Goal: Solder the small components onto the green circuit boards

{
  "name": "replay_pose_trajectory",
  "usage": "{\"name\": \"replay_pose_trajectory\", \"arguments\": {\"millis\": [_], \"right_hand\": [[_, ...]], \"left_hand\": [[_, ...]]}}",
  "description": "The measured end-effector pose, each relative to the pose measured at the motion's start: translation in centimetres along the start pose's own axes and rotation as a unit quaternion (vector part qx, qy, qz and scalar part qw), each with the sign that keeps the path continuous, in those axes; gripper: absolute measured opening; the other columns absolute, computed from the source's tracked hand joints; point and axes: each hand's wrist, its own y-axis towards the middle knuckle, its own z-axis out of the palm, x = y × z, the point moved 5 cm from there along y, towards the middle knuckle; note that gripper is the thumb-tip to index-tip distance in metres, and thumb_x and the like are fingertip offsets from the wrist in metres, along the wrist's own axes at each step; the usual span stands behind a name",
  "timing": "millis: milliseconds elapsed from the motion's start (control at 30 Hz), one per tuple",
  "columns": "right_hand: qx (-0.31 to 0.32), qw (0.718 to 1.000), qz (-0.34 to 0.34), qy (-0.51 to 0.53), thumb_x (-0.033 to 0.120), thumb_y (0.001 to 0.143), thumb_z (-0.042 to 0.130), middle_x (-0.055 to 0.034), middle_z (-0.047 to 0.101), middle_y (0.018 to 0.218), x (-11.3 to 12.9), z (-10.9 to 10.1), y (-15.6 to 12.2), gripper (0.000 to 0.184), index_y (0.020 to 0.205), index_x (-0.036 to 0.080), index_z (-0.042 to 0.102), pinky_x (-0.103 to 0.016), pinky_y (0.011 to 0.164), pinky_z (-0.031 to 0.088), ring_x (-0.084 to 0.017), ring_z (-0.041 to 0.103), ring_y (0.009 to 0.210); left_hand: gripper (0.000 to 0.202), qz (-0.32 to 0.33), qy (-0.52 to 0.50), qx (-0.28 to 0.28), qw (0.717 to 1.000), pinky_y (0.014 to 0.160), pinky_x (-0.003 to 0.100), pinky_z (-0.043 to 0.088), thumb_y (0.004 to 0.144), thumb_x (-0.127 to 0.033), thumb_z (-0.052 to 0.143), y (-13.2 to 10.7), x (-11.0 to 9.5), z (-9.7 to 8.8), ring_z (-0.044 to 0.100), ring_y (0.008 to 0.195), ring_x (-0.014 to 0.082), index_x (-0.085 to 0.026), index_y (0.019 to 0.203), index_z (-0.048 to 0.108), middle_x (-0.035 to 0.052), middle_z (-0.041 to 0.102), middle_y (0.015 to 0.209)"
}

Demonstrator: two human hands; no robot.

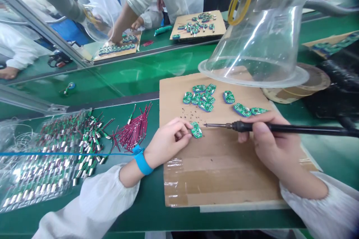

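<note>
My left hand (pixel 168 142) pinches a small green circuit board (pixel 196 130) against a cardboard sheet (pixel 218 171), fingers closed on its left edge. A blue wrist strap (pixel 142 160) circles that wrist. My right hand (pixel 273 140) is closed round a black soldering iron (pixel 294 129), held like a pen. The iron's tip (pixel 206 124) hovers just right of the held board, very close to it. Several more green boards (pixel 203 97) lie in a loose pile further back on the cardboard, with two others (pixel 248 110) beside my right fingers.
A clear fume-extraction hood (pixel 258 48) hangs over the cardboard's far right. Red-sleeved wire leads (pixel 134 127) and a bag of components (pixel 45 157) lie left. A solder spool (pixel 311 82) sits right. Other people's hands (pixel 120 31) work on boards across the green table (pixel 117 78).
</note>
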Motion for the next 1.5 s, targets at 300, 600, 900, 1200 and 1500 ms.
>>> {"name": "replay_pose_trajectory", "arguments": {"millis": [300, 600, 900, 1200, 1500], "right_hand": [[0.124, 0.99, -0.017, -0.06, 0.033, 0.1, 0.061, -0.0012, 0.068, 0.075, 0.0, 2.0, -0.2, 0.009, 0.104, 0.029, 0.067, -0.031, 0.059, 0.053, -0.016, 0.066, 0.062], [0.121, 0.99, -0.021, -0.067, 0.035, 0.099, 0.061, -0.0019, 0.068, 0.073, 0.3, 1.9, -0.2, 0.009, 0.101, 0.028, 0.068, -0.035, 0.062, 0.056, -0.019, 0.067, 0.063], [0.101, 0.993, -0.007, -0.054, 0.038, 0.099, 0.061, -0.0024, 0.068, 0.071, 0.2, 1.7, -0.1, 0.013, 0.1, 0.028, 0.069, -0.035, 0.06, 0.056, -0.02, 0.066, 0.063], [0.122, 0.99, -0.033, -0.061, 0.035, 0.099, 0.063, -0.0029, 0.069, 0.076, 0.7, 2.1, 0.1, 0.009, 0.1, 0.029, 0.069, -0.034, 0.062, 0.057, -0.019, 0.068, 0.065], [0.118, 0.99, -0.032, -0.064, 0.034, 0.099, 0.062, -0.0021, 0.068, 0.07, 0.6, 1.9, 0.0, 0.009, 0.101, 0.03, 0.069, -0.036, 0.059, 0.057, -0.021, 0.068, 0.065]], "left_hand": [[0.012, -0.013, 0.009, 0.004, 1.0, 0.067, 0.025, 0.048, 0.093, -0.012, 0.063, 0.0, 0.3, 0.1, 0.054, 0.067, 0.0063, -0.017, 0.083, 0.059, 0.0008, 0.065, 0.117], [0.012, -0.018, 0.011, 0.005, 1.0, 0.066, 0.025, 0.047, 0.093, -0.012, 0.063, -0.1, 0.1, 0.0, 0.052, 0.065, 0.0061, -0.017, 0.083, 0.059, 0.0016, 0.065, 0.117], [0.012, -0.014, 0.012, 0.004, 1.0, 0.066, 0.025, 0.047, 0.093, -0.012, 0.063, 0.0, 0.1, 0.0, 0.053, 0.066, 0.0063, -0.017, 0.082, 0.059, 0.0019, 0.065, 0.117], [0.013, -0.016, 0.01, 0.006, 1.0, 0.065, 0.025, 0.048, 0.093, -0.012, 0.063, 0.0, 0.0, 0.1, 0.054, 0.066, 0.0065, -0.017, 0.082, 0.059, 0.0029, 0.065, 0.117], [0.014, -0.016, 0.019, 0.0, 1.0, 0.065, 0.025, 0.048, 0.093, -0.012, 0.063, 0.0, 0.0, 0.0, 0.054, 0.066, 0.0068, -0.017, 0.08, 0.058, 0.0028, 0.066, 0.117]]}}
